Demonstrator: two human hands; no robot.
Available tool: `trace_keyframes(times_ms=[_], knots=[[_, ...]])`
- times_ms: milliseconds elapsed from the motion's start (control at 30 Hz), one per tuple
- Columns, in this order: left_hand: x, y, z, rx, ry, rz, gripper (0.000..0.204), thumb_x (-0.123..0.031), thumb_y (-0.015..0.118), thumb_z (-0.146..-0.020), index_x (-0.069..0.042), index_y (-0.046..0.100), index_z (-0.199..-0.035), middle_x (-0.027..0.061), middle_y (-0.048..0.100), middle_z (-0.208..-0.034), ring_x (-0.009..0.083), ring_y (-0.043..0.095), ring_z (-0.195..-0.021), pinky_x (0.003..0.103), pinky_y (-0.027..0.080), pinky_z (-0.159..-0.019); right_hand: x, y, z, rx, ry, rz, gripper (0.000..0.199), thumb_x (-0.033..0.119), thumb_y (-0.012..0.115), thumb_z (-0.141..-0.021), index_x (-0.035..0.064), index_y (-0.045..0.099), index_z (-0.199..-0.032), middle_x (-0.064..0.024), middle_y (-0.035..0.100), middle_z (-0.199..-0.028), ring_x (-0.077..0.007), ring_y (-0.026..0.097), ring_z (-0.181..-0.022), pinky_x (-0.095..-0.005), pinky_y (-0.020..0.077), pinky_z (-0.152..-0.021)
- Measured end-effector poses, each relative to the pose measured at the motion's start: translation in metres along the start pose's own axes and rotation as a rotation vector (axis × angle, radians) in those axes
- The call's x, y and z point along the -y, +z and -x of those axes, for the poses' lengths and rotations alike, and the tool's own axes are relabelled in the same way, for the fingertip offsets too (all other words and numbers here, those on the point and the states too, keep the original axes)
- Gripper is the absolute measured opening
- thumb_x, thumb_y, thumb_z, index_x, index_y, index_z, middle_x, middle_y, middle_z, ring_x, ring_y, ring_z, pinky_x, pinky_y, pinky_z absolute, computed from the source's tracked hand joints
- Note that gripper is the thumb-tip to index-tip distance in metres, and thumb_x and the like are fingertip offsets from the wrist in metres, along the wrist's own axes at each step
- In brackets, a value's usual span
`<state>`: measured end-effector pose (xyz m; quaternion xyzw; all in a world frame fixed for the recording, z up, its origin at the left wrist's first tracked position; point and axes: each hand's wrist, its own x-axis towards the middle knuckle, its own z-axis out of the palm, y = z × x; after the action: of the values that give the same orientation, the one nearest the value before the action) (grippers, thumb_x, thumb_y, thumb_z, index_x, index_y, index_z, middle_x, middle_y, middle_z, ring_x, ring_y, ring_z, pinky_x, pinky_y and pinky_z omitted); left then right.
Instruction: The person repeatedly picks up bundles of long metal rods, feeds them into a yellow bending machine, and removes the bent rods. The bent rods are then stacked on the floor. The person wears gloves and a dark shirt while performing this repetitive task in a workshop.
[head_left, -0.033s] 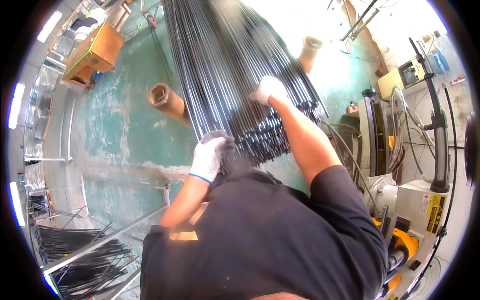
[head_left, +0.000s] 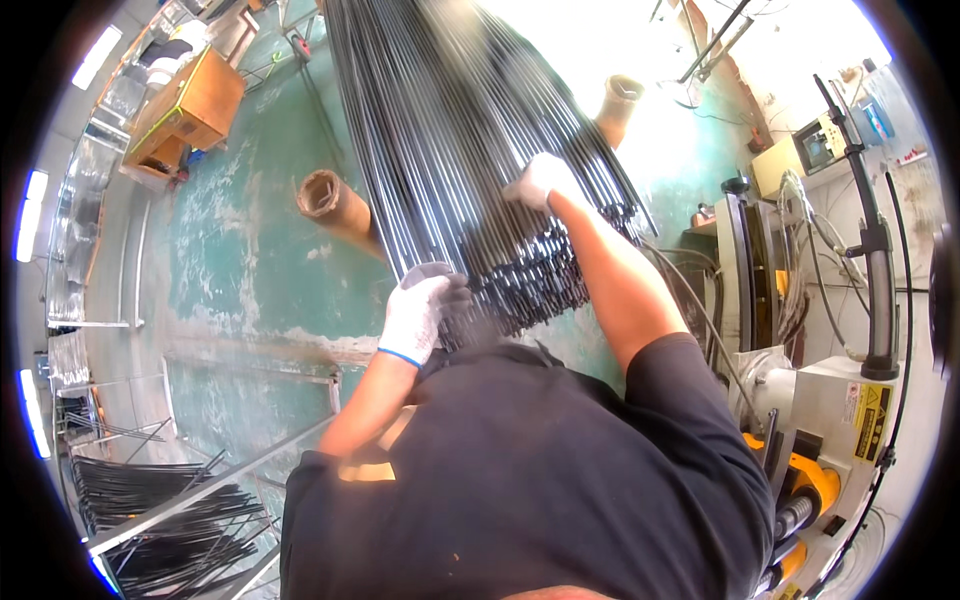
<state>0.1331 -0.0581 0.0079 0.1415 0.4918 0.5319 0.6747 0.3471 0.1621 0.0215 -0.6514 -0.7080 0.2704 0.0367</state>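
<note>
A wide stack of long, thin black rods [head_left: 440, 130] runs away from me, its glossy near ends [head_left: 530, 285] piled unevenly in front of my body. My left hand [head_left: 418, 308], in a white glove with grey-coated fingers and a blue cuff edge, is curled around rods at the stack's near left corner. Farther in, on top of the stack toward its right side, my gloved right hand [head_left: 545, 182] has its fingers bent down and closed on some rods. Its fingertips are partly hidden among them.
Brown cardboard tubes stick out beneath the stack, one left [head_left: 335, 205] and one right [head_left: 622, 100]. A machine [head_left: 830, 420] with yellow parts and cables stands at right. More black rods [head_left: 160, 510] lie on a metal frame [head_left: 200, 485] at lower left. A wooden desk [head_left: 190, 105] stands far left.
</note>
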Motion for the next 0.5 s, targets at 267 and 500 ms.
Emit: trace_keyframes(times_ms=[267, 500], knots=[[-0.01, -0.048, -0.001, 0.007, -0.042, 0.066, 0.024, -0.004, 0.059, -0.093, 0.002, 0.059, -0.116, 0.0215, 0.071, -0.102, 0.0331, 0.071, -0.084, 0.044, 0.061, -0.077, 0.01, -0.024, 0.039, 0.345, 0.094, -0.765, 0.028, 0.026, 0.072, -0.097, -0.001, 0.073, -0.098, -0.0123, 0.075, -0.09, -0.0193, 0.07, -0.076, -0.0348, 0.0557, -0.07], [-0.02, -0.033, -0.028, 0.158, -0.166, -0.088, 0.021, -0.009, 0.058, -0.096, -0.004, 0.059, -0.117, 0.0183, 0.071, -0.102, 0.032, 0.071, -0.087, 0.045, 0.06, -0.079, 0.02, -0.008, 0.127, 0.251, 0.195, -0.381, 0.063, 0.045, 0.051, -0.105, -0.0004, 0.067, -0.065, -0.0121, 0.062, -0.056, -0.0231, 0.062, -0.051, -0.0418, 0.0529, -0.059]])
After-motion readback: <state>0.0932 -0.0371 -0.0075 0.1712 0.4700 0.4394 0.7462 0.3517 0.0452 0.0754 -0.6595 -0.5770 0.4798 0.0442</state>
